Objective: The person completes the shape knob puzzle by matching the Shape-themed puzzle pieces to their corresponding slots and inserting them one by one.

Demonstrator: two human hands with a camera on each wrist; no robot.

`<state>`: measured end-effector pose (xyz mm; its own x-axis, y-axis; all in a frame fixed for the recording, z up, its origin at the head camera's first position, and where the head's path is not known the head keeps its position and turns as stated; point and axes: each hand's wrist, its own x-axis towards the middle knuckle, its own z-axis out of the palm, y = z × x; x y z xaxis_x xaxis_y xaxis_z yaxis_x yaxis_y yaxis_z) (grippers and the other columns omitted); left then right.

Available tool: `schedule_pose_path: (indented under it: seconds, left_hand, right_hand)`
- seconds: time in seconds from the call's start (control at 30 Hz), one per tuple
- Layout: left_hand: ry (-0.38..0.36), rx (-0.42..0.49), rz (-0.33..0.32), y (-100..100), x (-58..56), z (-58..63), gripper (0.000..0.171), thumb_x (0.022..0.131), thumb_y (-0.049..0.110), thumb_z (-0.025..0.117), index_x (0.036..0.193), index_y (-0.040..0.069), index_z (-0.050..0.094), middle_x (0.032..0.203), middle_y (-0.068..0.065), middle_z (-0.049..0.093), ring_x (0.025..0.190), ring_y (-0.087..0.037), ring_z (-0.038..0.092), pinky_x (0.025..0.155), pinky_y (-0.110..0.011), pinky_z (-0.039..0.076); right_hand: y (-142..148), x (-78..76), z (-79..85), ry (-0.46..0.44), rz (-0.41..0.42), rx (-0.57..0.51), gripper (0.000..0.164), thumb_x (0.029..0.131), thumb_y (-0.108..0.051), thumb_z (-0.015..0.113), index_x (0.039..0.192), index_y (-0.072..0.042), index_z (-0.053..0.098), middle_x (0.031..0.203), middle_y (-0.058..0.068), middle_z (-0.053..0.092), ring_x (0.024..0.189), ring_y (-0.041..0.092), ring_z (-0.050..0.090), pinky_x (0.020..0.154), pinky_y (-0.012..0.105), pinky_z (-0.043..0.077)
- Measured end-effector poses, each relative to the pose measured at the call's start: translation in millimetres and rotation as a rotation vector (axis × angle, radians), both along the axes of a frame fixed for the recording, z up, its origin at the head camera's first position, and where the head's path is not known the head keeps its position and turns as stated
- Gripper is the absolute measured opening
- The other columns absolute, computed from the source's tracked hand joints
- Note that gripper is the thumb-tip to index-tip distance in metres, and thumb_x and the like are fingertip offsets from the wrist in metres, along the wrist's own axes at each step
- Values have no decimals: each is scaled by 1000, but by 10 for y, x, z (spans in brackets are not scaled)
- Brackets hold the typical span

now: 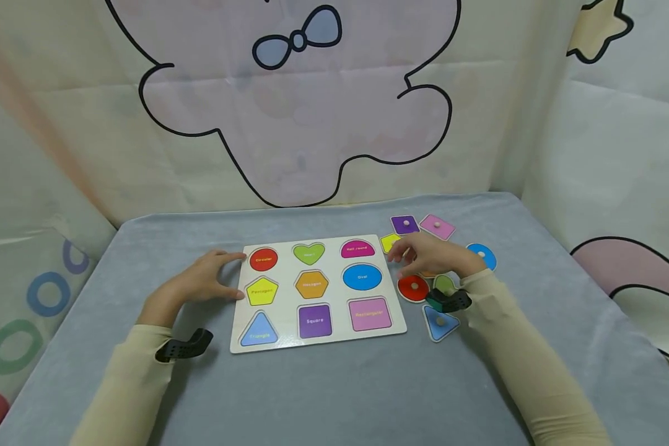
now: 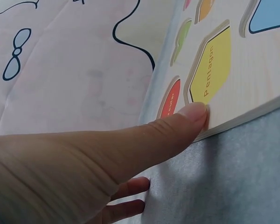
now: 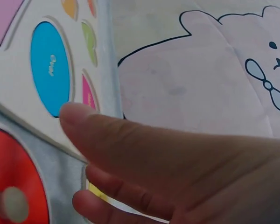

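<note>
A white shape board (image 1: 287,329) lies on the cloth, its recesses coloured and labelled with shape names. My left hand (image 1: 196,280) is at its left edge, fingers spread; in the left wrist view the thumb (image 2: 177,123) lies against the edge beside the yellow pentagon recess (image 2: 213,65). At the board's right edge, my right hand (image 1: 432,254) hovers over loose knobbed pieces, its fingers loosely bent, with nothing seen between them. Near it lie a red round piece (image 1: 411,288), a yellow piece (image 1: 388,242) and a green piece (image 1: 443,283). An orange piece (image 1: 428,274) is mostly hidden beneath the hand.
Beyond the right hand are a purple piece (image 1: 399,224) and a pink piece (image 1: 437,227). A blue rounded piece (image 1: 485,255) sits right of the wrist, a blue triangle (image 1: 439,326) nearer me. Blue-grey cloth (image 1: 323,396) covers the table; printed curtains (image 1: 312,124) stand behind.
</note>
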<state>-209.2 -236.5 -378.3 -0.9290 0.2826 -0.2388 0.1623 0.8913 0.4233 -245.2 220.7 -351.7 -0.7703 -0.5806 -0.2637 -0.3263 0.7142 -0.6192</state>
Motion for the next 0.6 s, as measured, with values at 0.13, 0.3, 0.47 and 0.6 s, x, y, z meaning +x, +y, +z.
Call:
schedule_pose_path:
  seconds: [0.13,0.3,0.47,0.6]
  left_hand:
    - [-8,-9,10,-14,0,-3,92,78,38,87,153,6,43,151,-33,37,137,-51,38,113,-69,35]
    - [-11,2,7,-21,3,-15,92,78,38,87,153,6,44,151,-33,36,136,-51,38,112,-69,36]
    - [-22,-1,17,-7,17,-4,92,77,38,88,152,8,44,151,-34,36,135,-51,38,111,-70,36]
    - [-21,-7,27,9,22,21,93,76,37,89,153,8,44,151,-34,36,136,-52,38,111,-70,36]
  right_hand:
    - [29,22,9,-20,-5,8,40,86,-14,80,122,-1,68,116,16,68,103,27,61,79,31,61]
    - [115,65,-19,-20,-1,32,37,86,-15,81,119,-4,70,113,12,70,96,22,61,79,28,58]
    - [200,95,-73,-18,32,26,28,87,-12,79,113,-6,74,105,7,73,92,19,59,79,26,55]
    - [233,114,-77,-20,45,9,21,87,-10,78,108,-7,75,100,5,72,90,19,58,78,26,54]
